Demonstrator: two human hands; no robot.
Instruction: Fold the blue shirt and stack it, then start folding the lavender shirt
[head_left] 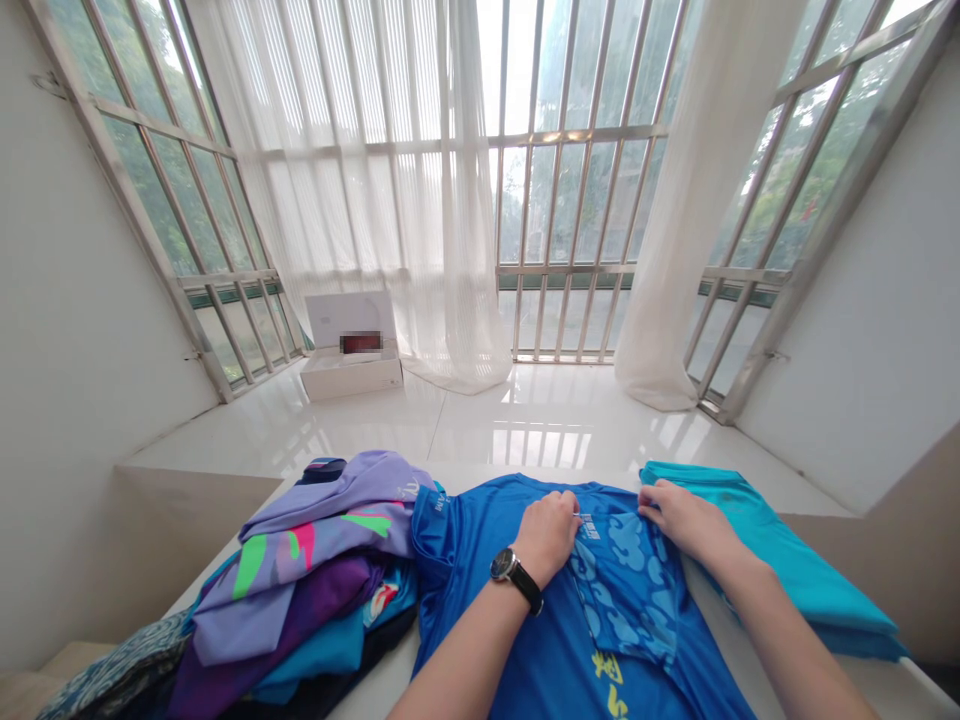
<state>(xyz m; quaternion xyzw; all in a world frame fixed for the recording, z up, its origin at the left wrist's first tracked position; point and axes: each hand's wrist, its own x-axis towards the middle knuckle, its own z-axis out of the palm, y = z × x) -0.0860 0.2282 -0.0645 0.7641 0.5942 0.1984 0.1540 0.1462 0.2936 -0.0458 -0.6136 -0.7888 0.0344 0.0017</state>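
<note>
A blue T-shirt [555,620] with yellow lettering lies spread out in front of me. Its light-blue cloud-patterned sleeve [628,585] is laid over the body on the right side. My left hand [550,532], with a black-strapped watch on its wrist, is closed on the shirt's upper middle, fingertips at the small white print. At the shirt's upper right edge, my right hand [684,515] pinches the fabric between thumb and fingers. The rest of the shirt runs below the picture's edge.
To the left is a loose heap of clothes [322,560], lavender on top. Turquoise folded clothes [780,560] are stacked at the right. A white open box [352,378] stands on the windowsill [465,430], near sheer curtains [450,330] and barred windows.
</note>
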